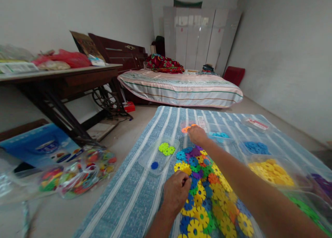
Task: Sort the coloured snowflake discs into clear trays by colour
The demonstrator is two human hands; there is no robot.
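Note:
A heap of flat plastic snowflake discs (pixel 207 193) in yellow, blue, green, orange and purple lies on a blue striped cloth (pixel 135 189). My left hand (pixel 176 193) rests at the heap's left edge, fingers curled on a disc I cannot make out. My right hand (pixel 197 135) reaches forward past the heap, fingers closed on orange discs (pixel 185 129) over a clear tray. A clear tray (pixel 158 155) to the left holds green discs (pixel 166 148) and one blue disc (pixel 154 165).
Clear trays on the right hold light blue (pixel 220 136), dark blue (pixel 255 147), yellow (pixel 272 172), purple and green discs. Clear bags of mixed discs (pixel 77 175) lie on the floor at left. A dark table (pixel 62 75) stands left, a mattress (pixel 181 87) behind.

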